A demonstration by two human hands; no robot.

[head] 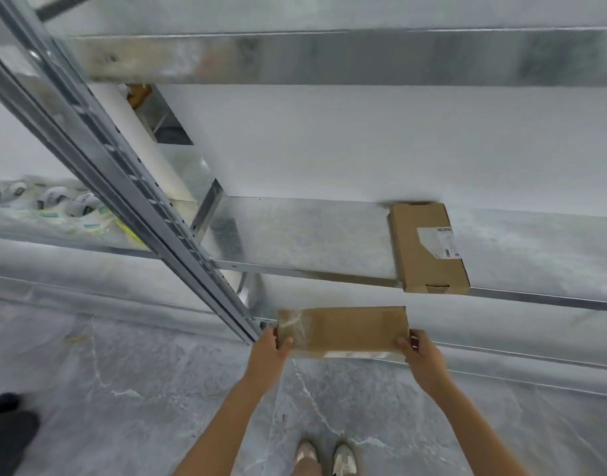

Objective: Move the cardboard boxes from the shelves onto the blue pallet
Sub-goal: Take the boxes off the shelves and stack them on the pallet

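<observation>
Your left hand grips the left end of a flat cardboard box, thumb on top. Your right hand grips its right end, so the box hangs between them above the grey floor. Beyond your right hand, a second box lies flat on the metal shelf, its near end at the shelf's front edge.

Held box: plain brown cardboard; glossy clear tape at one end and along near edge.
Shelf box: same brown; white label w/ black print.
Shelf: silver-grey galv. steel, mottled spangle pattern.
Upright: silver, row of dark slots.
Wall: white.
Floor: grey marble, white veins.
Shoes: beige/off-white.
</observation>
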